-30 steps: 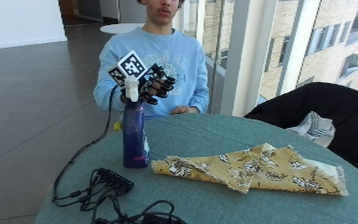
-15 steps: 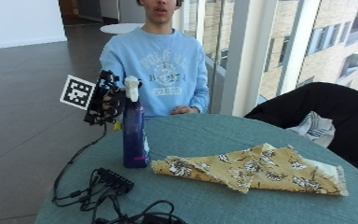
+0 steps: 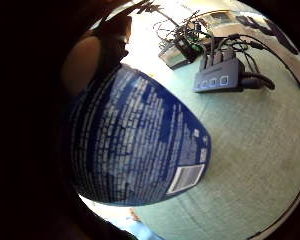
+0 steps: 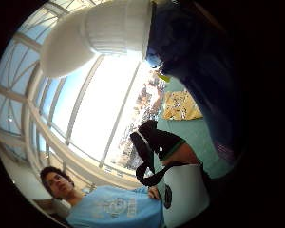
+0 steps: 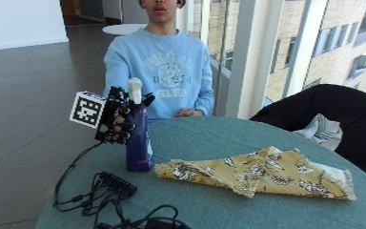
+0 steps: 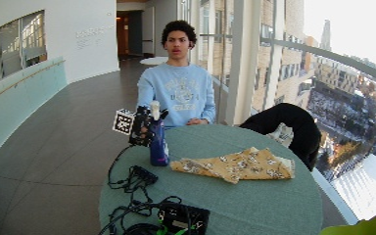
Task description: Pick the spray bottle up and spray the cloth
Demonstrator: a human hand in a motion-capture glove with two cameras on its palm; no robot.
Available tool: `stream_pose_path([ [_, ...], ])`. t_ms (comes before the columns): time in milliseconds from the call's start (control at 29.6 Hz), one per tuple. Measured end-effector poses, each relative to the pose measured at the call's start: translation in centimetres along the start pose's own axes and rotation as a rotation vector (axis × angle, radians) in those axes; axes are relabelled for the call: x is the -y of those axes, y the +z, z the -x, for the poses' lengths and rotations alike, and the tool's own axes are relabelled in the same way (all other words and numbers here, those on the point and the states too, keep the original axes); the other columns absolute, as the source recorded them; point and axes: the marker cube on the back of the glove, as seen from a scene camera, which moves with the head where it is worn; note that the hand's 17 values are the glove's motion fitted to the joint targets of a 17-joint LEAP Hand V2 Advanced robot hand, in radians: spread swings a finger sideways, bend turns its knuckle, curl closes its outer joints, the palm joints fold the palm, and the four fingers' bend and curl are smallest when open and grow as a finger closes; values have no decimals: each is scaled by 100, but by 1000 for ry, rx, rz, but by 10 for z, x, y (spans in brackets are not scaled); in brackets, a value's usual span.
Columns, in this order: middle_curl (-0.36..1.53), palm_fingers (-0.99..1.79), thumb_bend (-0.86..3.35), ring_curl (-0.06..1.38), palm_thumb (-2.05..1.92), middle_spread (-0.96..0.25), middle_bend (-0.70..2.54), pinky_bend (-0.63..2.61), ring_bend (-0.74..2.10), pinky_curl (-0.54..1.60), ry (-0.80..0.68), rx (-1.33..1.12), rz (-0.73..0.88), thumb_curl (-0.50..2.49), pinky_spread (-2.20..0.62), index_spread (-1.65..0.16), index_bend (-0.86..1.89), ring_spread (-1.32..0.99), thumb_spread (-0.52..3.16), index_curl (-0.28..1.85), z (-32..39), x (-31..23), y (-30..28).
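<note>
Spray bottle (image 5: 138, 143): dark blue body with white printed label and a white spray head, standing upright on the round table (image 5: 234, 210) with a green cloth top, near the edge on the person's right. Right hand (image 5: 121, 119): black-gloved, set against the upper part of the bottle just under the spray head, the fingers (image 5: 127, 127) curled round its neck and gripping it; the bottle's base appears to be on the table. In the little-finger-side palm view the label (image 3: 140, 150) fills much of the picture, close to the palm. Cloth (image 5: 259, 174): yellow with a dark and white floral print, folded and lying flat on the table just beside the bottle, one corner near its base. Cable hub (image 5: 116, 185): black, with cables trailing, on the table in front of the bottle. Dark jacket (image 5: 322, 114): draped over a chair beside the table, by the window.
</note>
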Motion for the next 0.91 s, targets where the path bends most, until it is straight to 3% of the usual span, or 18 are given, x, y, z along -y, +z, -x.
stream_pose_path([
  [575,40,73,8,32,88,-8,32,28,38,33,-22,-63,-141,40,27,-33,17,-1,90,28,-9,-3,5],
  [913,41,83,4,34,94,-9,30,22,43,33,-71,-82,-89,47,27,-32,12,-1,88,29,1,-4,3],
])
